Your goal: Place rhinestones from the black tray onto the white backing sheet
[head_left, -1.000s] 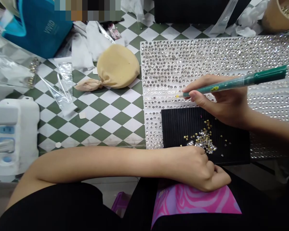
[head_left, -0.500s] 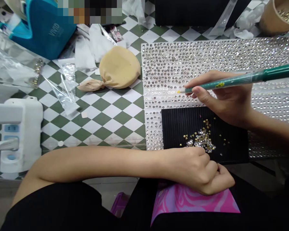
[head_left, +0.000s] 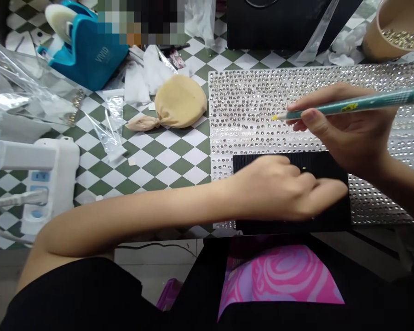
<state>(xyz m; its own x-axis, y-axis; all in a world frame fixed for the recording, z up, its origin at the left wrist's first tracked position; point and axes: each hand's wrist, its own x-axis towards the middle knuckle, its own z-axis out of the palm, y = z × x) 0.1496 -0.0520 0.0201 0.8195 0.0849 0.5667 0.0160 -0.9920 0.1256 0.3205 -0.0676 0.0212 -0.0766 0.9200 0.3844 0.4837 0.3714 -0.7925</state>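
Note:
My right hand [head_left: 360, 131] grips a green pencil [head_left: 372, 102] whose yellow tip points left, over a white sheet [head_left: 224, 124] covered with rows of rhinestones. Whether the tip touches the sheet is hard to tell. My left hand [head_left: 279, 191] is closed, knuckles up, above a ridged black tray [head_left: 334, 214] at the sheet's near edge. Its curled fingers hide whatever they may hold. The loose stones on the tray are mostly covered by that hand; a small gold one [head_left: 304, 168] shows beyond the knuckles.
Left of the sheet lies a tied beige pouch [head_left: 184, 103]. Farther left are clear plastic bags [head_left: 113, 133], a blue tape dispenser [head_left: 100, 59] and a white power strip [head_left: 60, 170]. A cup of stones [head_left: 376, 39] stands at the back right. Pink patterned material [head_left: 290, 276] covers my lap.
My left hand has risen from the tray's near edge to over its middle, covering the stone pile. My right hand has shifted right and slightly away with the pencil. The view has shifted too.

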